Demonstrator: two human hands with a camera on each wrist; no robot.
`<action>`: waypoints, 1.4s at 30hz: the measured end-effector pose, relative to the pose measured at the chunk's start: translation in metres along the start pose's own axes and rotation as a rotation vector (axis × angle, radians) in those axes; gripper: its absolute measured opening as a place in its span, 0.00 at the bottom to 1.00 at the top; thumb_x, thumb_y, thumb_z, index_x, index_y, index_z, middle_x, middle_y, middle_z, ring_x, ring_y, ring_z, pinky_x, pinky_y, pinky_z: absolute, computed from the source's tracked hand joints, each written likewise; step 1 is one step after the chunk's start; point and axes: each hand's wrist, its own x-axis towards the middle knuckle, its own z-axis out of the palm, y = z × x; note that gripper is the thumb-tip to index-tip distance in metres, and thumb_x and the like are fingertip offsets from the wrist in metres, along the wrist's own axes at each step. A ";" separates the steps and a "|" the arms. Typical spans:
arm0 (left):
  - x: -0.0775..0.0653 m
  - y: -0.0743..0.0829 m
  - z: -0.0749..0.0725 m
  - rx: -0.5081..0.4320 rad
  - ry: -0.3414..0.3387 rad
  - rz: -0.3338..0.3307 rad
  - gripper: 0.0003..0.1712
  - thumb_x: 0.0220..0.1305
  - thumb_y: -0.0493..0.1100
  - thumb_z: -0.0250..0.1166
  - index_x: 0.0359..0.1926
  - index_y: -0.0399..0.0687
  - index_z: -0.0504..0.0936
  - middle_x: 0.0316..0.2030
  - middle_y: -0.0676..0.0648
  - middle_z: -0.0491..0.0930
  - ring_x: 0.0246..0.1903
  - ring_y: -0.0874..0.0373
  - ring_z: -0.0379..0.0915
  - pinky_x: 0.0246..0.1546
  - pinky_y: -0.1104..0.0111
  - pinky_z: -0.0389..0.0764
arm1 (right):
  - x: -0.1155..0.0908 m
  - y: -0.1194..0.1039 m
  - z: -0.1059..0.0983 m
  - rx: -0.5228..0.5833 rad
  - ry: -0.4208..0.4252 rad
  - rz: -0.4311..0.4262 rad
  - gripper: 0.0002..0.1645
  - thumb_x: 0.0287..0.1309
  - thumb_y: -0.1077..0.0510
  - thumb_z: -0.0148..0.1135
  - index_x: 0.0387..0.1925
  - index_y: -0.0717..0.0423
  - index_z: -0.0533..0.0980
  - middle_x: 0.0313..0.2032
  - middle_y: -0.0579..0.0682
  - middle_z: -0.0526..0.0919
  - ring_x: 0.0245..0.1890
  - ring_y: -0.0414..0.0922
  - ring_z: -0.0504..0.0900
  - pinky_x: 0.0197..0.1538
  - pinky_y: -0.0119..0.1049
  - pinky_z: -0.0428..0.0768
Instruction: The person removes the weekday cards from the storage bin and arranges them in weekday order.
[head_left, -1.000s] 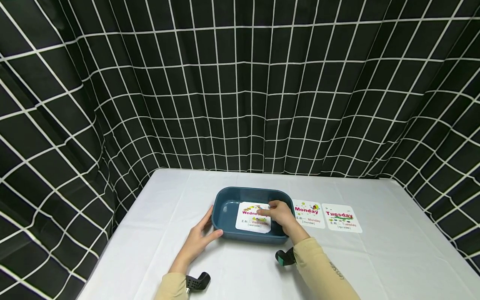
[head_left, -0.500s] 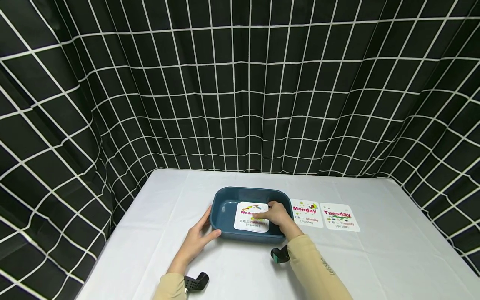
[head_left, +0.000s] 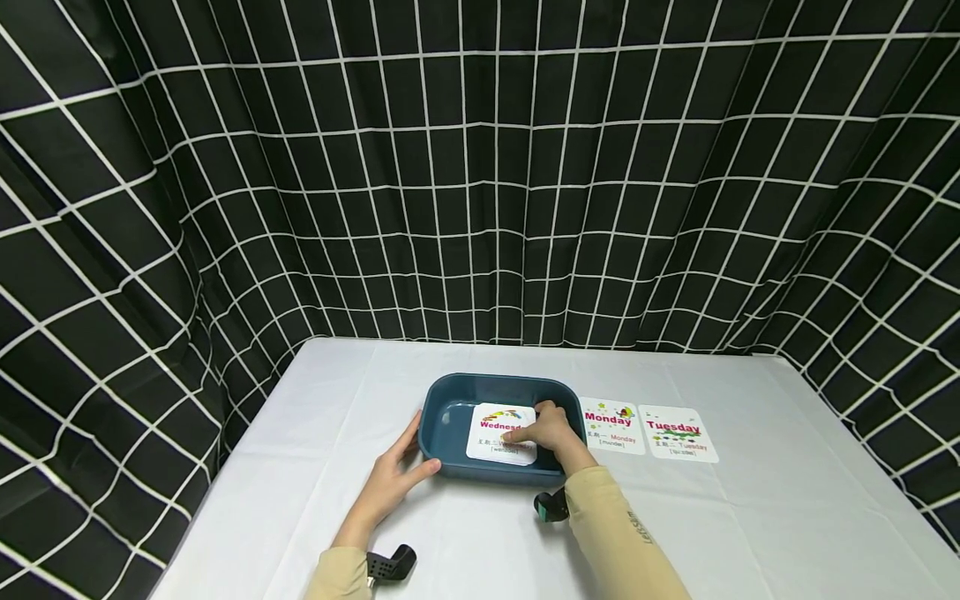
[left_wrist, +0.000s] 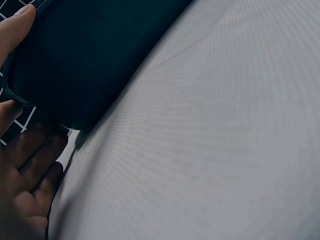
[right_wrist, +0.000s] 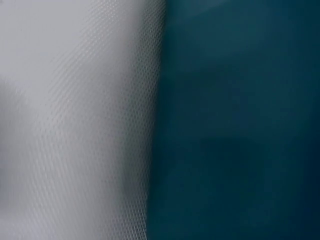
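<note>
A dark blue rectangular bin (head_left: 504, 475) stands on the white table. Inside it lies a stack of white flashcards, with a Wednesday card (head_left: 491, 450) uppermost. My right hand (head_left: 551, 429) reaches in at the right end and grips the stack, thumb on the card's face and fingers at its right edge. At the left end, my left hand (head_left: 386, 483) spreads thumb and fingers across the corner. In the left wrist view its thumb (left_wrist: 17, 25) touches the rim of the bin. Only the bin's dark side and white cloth show in the right wrist view.
Right of the bin, a Monday card (head_left: 613, 442) and a Tuesday card (head_left: 678, 442) lie face up side by side. The white tablecloth (head_left: 787, 500) extends around them. A black curtain with a white grid (head_left: 495, 208) hangs behind the table.
My right thumb has slid left and down across the Wednesday card while the right forearm shifts slightly left. The left hand stays at the bin's corner.
</note>
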 end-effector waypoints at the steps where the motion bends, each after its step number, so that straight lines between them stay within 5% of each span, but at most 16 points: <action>1: 0.000 0.000 0.000 -0.003 -0.001 0.000 0.47 0.52 0.55 0.69 0.71 0.62 0.56 0.63 0.56 0.64 0.58 0.54 0.65 0.61 0.47 0.54 | 0.001 0.000 0.000 -0.001 0.002 0.002 0.50 0.33 0.56 0.79 0.55 0.75 0.62 0.50 0.69 0.64 0.48 0.58 0.65 0.56 0.53 0.65; 11: 0.000 -0.002 0.001 -0.009 0.005 0.003 0.46 0.53 0.51 0.69 0.70 0.61 0.56 0.62 0.52 0.67 0.58 0.51 0.65 0.60 0.46 0.56 | 0.006 0.002 0.002 -0.093 0.038 -0.019 0.48 0.27 0.61 0.81 0.51 0.73 0.64 0.45 0.67 0.67 0.47 0.57 0.66 0.55 0.52 0.66; 34: 0.000 0.000 -0.001 -0.002 0.003 0.001 0.47 0.52 0.54 0.70 0.70 0.62 0.56 0.62 0.55 0.66 0.58 0.54 0.65 0.61 0.47 0.55 | 0.008 0.001 -0.001 -0.073 0.036 0.027 0.44 0.31 0.69 0.76 0.53 0.73 0.64 0.46 0.68 0.70 0.46 0.57 0.68 0.52 0.51 0.68; 42: 0.000 -0.001 -0.001 -0.005 0.001 0.007 0.47 0.52 0.54 0.70 0.71 0.61 0.56 0.62 0.54 0.65 0.58 0.53 0.65 0.60 0.47 0.55 | 0.006 0.002 0.000 -0.035 0.047 0.030 0.39 0.34 0.71 0.74 0.50 0.70 0.65 0.42 0.65 0.73 0.41 0.56 0.70 0.44 0.46 0.72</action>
